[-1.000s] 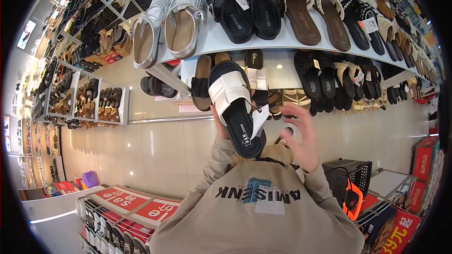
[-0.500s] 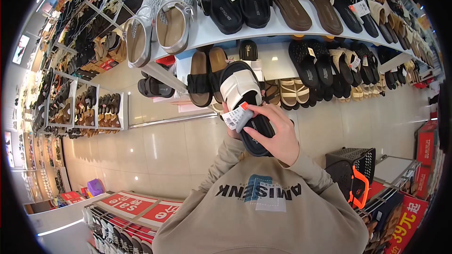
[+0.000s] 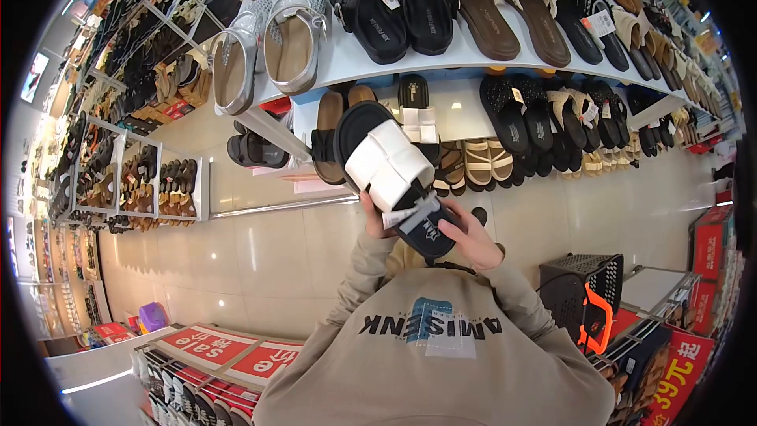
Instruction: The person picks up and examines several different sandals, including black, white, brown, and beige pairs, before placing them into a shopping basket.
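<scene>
A slide sandal (image 3: 388,164) with a broad white woven strap and a black sole is held up in front of my chest, tilted to the left. My left hand (image 3: 374,218) grips its side by the strap, fingers partly hidden beneath. At the heel end my right hand (image 3: 475,241) is closed on the black footbed, thumb on top. A grey plastic piece (image 3: 419,214) and a white price tag, seen edge-on, lie over the footbed between my hands. Behind the sandal, a similar white-strapped sandal (image 3: 418,120) rests on the lower shelf.
A white display shelf (image 3: 347,71) with silver, black and brown sandals crosses ahead, with more sandals on a lower tier. A black shopping basket (image 3: 585,272) with an orange handle stands at right. Red sale signs (image 3: 213,347) top the rack at lower left.
The sandal has turned so its toe leans further left and its strap faces me more. My right hand has moved from the price tag down to the heel, and the tag has tipped edge-on.
</scene>
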